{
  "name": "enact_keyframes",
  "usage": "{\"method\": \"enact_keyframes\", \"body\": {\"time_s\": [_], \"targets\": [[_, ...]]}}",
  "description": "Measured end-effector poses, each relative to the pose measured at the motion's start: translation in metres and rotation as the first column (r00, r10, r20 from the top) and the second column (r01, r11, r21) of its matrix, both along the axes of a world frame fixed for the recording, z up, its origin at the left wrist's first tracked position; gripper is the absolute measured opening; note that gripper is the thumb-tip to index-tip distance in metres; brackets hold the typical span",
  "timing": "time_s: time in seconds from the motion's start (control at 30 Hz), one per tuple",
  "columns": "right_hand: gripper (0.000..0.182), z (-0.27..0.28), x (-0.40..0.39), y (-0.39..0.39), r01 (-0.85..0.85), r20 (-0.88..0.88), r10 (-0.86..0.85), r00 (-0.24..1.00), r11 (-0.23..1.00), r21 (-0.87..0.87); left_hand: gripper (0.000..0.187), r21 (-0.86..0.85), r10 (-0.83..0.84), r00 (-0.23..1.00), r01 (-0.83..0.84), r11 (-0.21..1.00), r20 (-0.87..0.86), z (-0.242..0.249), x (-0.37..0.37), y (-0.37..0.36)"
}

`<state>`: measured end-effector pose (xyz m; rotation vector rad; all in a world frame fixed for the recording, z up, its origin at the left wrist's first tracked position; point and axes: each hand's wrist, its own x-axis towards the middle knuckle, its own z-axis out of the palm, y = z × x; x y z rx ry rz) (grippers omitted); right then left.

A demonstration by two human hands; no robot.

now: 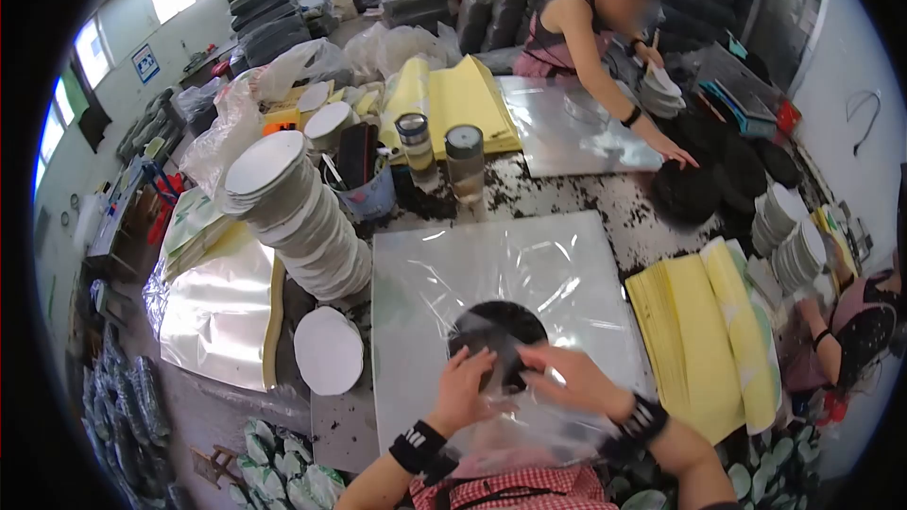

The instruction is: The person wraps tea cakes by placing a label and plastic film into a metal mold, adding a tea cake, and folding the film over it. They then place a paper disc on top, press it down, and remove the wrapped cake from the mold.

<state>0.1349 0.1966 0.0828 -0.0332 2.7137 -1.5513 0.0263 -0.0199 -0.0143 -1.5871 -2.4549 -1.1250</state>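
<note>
A black round cake that looks like dried seaweed [496,321] lies on a clear plastic sheet [557,255] in front of me. My left hand [465,391] rests on the cake's near left side, fingers spread and slightly bent over the film. At the cake's right edge, my right hand [578,381] has its fingers drawn together on a fold of the clear film, which runs down toward my apron. Film partly covers the near half of the cake and blurs its outline. Left of the sheet lies a white paper disc [329,351].
Tall stacked white discs [312,236] stand at left, beside a pen cup [367,196]. Two lidded tumblers [465,165] stand beyond the sheet. Yellow bags [694,335] lie at right. Across the table, a co-worker's hand [666,149] touches black cakes [685,194]; another person works at far right.
</note>
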Motion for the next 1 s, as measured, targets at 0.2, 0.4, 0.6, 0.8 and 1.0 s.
{"method": "enact_keyframes", "body": {"time_s": [0.2, 0.4, 0.6, 0.8, 1.0], "targets": [[0.038, -0.003, 0.096, 0.064, 0.148, -0.271, 0.123, 0.955, 0.594, 0.79, 0.061, -0.018, 0.04, 0.996, -0.042, 0.999, -0.078, 0.002, 0.0, 0.003], [0.049, -0.036, 0.077, -0.027, -0.035, -0.475, 0.326, 0.817, 0.851, 0.524, 0.036, -0.018, 0.236, 0.965, -0.24, 0.971, -0.117, -0.012, 0.011, 0.02], [0.099, -0.057, 0.002, 0.018, 0.541, -0.215, -0.508, 0.834, 0.83, 0.138, 0.058, -0.093, 0.429, 0.893, -0.42, 0.903, 0.132, 0.024, 0.02, 0.03], [0.06, -0.071, -0.055, -0.039, 0.382, -0.608, -0.193, 0.77, 0.903, 0.198, 0.083, 0.122, 0.347, 0.933, -0.357, 0.926, 0.093, 0.019, 0.018, 0.013], [0.029, -0.07, -0.055, -0.038, 0.281, -0.371, -0.214, 0.904, 0.95, 0.136, 0.076, 0.215, 0.154, 0.941, -0.225, 0.95, 0.302, 0.01, -0.026, 0.019]]}}
